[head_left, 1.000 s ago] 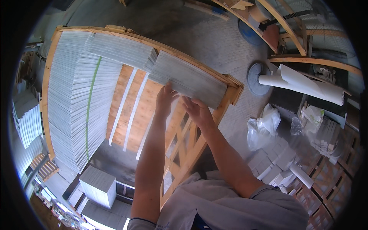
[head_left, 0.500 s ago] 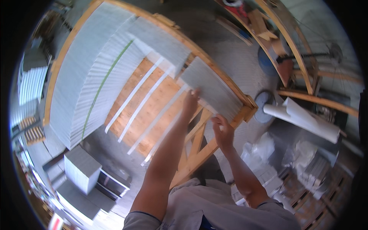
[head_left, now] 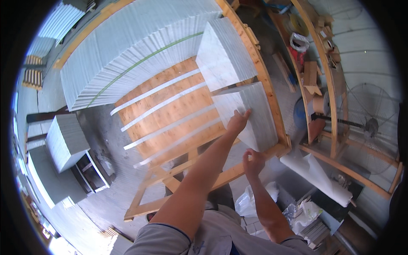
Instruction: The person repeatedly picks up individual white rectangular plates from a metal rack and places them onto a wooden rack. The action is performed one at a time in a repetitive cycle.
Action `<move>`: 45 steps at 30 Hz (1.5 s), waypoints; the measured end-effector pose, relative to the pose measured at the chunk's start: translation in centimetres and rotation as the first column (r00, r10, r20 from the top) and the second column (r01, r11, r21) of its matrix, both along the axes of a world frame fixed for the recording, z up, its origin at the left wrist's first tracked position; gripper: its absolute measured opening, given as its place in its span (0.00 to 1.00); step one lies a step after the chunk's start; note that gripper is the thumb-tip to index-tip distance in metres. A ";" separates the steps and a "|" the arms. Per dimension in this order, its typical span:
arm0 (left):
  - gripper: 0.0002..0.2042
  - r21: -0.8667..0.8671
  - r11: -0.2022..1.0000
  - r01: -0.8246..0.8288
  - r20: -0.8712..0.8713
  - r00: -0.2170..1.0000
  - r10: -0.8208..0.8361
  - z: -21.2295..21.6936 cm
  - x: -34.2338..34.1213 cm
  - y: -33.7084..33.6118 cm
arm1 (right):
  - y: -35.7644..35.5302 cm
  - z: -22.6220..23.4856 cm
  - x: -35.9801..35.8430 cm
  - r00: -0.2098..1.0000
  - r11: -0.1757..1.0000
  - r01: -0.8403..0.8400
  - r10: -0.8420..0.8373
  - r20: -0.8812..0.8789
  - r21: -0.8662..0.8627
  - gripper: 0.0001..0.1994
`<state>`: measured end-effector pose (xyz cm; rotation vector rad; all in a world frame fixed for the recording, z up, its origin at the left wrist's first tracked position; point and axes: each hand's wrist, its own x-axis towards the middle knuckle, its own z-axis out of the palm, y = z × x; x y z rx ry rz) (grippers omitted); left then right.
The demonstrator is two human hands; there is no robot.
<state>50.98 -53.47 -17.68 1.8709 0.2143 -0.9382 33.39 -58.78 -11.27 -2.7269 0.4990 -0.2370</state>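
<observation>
My left hand [head_left: 238,121] is at the near corner of a stack of grey-white stone tiles [head_left: 260,111] standing on edge. Its visible fingertips are apart, against or just in front of the tile face; I cannot tell which. Nothing shows in it. Close to the wooden crate rail [head_left: 272,152], my right hand [head_left: 253,162] has its fingers curled in toward the thumb; anything inside them is hidden. A second tile stack [head_left: 222,55] stands farther back. White straps [head_left: 170,111] lie across the crate's plywood floor [head_left: 178,123].
A long tile row [head_left: 140,59] with a green strap [head_left: 148,63] fills the crate's far left. Wooden bracing [head_left: 178,172] crosses the near side. At right are a white sheet roll [head_left: 318,180], wooden shelving [head_left: 335,127] and a fan [head_left: 369,127]. More tiles [head_left: 66,140] stand left.
The view has turned, and the crate appears swung round. My left hand now overlaps the near tile stack's face, having been by its corner. My right hand stays near the crate rail, fingers curled.
</observation>
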 end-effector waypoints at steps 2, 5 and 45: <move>0.39 0.007 0.999 -0.032 0.054 0.998 0.031 -0.4 -1.0 0.7 | 0.4 -0.7 -0.1 0.999 0.998 0.044 -0.045 -0.002 -0.035 0.04; 0.36 -0.041 0.999 0.010 0.181 0.983 -0.003 -1.6 -4.6 3.9 | 0.2 -2.0 -1.1 0.998 0.990 0.054 -0.059 -0.032 -0.134 0.04; 0.18 0.665 0.160 -0.729 0.036 0.245 0.969 2.7 -70.0 56.9 | 0.4 -1.4 -2.1 0.949 0.983 -0.062 0.005 -0.314 -0.172 0.14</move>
